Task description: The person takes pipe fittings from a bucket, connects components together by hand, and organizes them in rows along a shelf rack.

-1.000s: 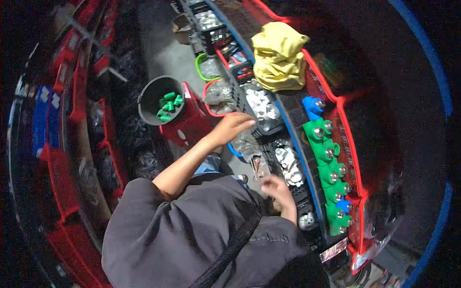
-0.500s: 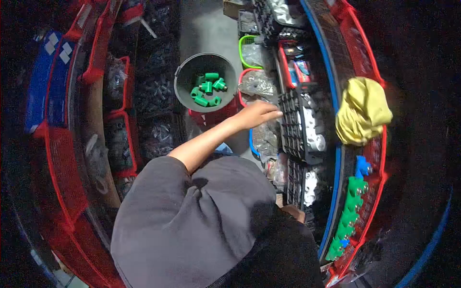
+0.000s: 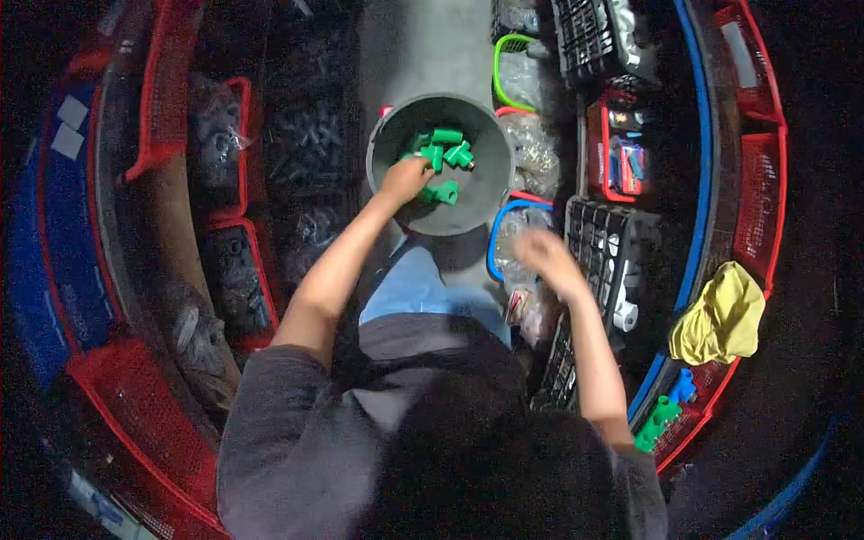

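Inside the round grey bucket (image 3: 378,135) lie several green pipe fittings (image 3: 447,136), among them a tee and one with a brass-coloured end. My left hand (image 3: 409,178) reaches over the bucket's near left side. Its fingers are curled and closed on a green pipe fitting (image 3: 416,155), which they partly cover. To the right of the bucket my right hand (image 3: 547,259) hangs over a blue-rimmed basket (image 3: 493,245) of plastic-bagged parts. Motion smears its fingers, and nothing held can be made out there.
A black crate (image 3: 576,270) of white fittings stands on the right, below a shelf with a yellow cloth (image 3: 720,315) and green and blue fittings (image 3: 664,412). Red baskets (image 3: 241,162) line the left. A green-rimmed basket (image 3: 499,76) is farther ahead.
My left hand has moved from above the right-hand baskets into the bucket, onto the green fittings. My right hand has come into sight at the right. The view has shifted.
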`<state>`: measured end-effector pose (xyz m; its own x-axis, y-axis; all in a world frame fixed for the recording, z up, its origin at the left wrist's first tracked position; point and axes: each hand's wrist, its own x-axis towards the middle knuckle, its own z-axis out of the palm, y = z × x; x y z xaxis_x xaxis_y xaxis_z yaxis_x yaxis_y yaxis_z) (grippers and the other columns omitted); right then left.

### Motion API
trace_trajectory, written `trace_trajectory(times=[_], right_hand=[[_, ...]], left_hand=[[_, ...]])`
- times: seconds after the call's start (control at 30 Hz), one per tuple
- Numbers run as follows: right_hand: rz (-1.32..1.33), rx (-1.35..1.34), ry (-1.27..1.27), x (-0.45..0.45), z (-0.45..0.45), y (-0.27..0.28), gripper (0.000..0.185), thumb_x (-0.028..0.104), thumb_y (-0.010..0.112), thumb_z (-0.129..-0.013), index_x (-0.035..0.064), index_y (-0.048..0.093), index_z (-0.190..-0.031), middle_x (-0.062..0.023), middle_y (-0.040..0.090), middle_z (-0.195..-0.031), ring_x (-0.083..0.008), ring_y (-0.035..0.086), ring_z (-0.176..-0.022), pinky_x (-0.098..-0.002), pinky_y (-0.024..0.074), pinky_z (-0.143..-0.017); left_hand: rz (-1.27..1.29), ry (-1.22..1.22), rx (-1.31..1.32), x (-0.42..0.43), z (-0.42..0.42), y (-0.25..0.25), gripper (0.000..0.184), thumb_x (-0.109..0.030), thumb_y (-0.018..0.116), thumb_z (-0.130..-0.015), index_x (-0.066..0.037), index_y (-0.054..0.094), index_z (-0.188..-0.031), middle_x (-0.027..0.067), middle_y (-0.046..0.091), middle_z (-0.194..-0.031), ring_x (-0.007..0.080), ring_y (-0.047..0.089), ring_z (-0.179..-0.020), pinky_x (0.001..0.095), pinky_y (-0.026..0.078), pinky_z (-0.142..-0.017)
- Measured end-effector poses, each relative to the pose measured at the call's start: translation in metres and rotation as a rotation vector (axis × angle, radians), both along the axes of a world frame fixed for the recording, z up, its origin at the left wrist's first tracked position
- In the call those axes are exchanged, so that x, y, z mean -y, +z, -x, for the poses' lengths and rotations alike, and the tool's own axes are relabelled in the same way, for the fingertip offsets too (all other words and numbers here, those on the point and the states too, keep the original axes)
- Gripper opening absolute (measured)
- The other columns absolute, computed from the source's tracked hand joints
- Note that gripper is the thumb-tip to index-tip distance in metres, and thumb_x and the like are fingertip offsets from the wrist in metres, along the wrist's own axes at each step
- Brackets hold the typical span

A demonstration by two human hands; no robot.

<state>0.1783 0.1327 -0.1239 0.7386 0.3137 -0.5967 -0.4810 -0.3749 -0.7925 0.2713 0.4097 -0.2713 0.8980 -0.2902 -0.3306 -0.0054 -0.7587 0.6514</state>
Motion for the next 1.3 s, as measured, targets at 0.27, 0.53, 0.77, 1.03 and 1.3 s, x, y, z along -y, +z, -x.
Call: trace_trajectory(times=[0.27, 0.53, 0.77, 1.03, 1.3], right_hand=[[0.595, 0.183, 0.364, -0.115, -0.11, -0.202, 0.032, 0.03, 0.058, -0.075, 0.0032, 0.062, -0.092, -0.0206, 0.061, -0.09, -0.0351, 0.06, -0.086, -0.0418, 0.0474, -0.073], [0.875, 0.26, 0.609, -0.119, -0.067, -0.24, 0.026, 0.023, 0.059, -0.073, 0.0179, 0.062, -0.099, -0.0099, 0.063, -0.097, -0.0308, 0.06, -0.091, -0.0442, 0.0468, -0.075], [0.828, 0.11, 0.564, -0.127, -0.086, -0.214, 0.026, 0.026, 0.059, -0.073, 0.0184, 0.063, -0.097, -0.011, 0.064, -0.093, -0.0313, 0.061, -0.088, -0.0437, 0.0471, -0.077], [0.14, 0.019, -0.099, -0.069, -0.072, -0.117, 0.039, 0.029, 0.068, -0.072, 0.0052, 0.059, -0.101, -0.0129, 0.063, -0.075, -0.018, 0.062, -0.068, -0.0301, 0.0485, -0.061], [-0.663, -0.132, -0.949, -0.006, 0.042, -0.024, 0.04, 0.022, 0.057, -0.085, 0.0028, 0.047, -0.118, -0.0098, 0.061, -0.096, -0.0178, 0.062, -0.079, -0.0317, 0.0501, -0.073]], left_hand=[[-0.469, -0.458, 0.102, 0.006, 0.019, -0.106, 0.017, -0.016, 0.053, -0.076, -0.011, 0.068, -0.08, 0.0083, 0.059, -0.094, 0.0275, 0.058, -0.091, 0.0396, 0.049, -0.068], [-0.579, -0.527, 0.046, 0.023, 0.019, -0.142, 0.019, -0.017, 0.05, -0.08, -0.013, 0.068, -0.082, 0.0053, 0.065, -0.086, 0.0219, 0.064, -0.079, 0.0383, 0.049, -0.058], [-0.407, -0.407, -0.188, 0.012, -0.011, -0.054, 0.023, -0.026, 0.06, -0.071, -0.007, 0.067, -0.08, 0.0138, 0.065, -0.082, 0.0282, 0.064, -0.077, 0.0395, 0.051, -0.065], [0.526, 0.12, -0.65, -0.037, -0.019, 0.02, 0.023, -0.022, 0.06, -0.079, -0.001, 0.063, -0.089, 0.0009, 0.06, -0.073, 0.0117, 0.056, -0.061, 0.0284, 0.046, -0.054], [1.018, -0.001, -1.071, 0.055, 0.012, 0.103, 0.056, -0.016, 0.059, -0.077, -0.005, 0.036, -0.126, 0.013, 0.057, -0.106, 0.0246, 0.061, -0.085, 0.0389, 0.054, -0.063]])
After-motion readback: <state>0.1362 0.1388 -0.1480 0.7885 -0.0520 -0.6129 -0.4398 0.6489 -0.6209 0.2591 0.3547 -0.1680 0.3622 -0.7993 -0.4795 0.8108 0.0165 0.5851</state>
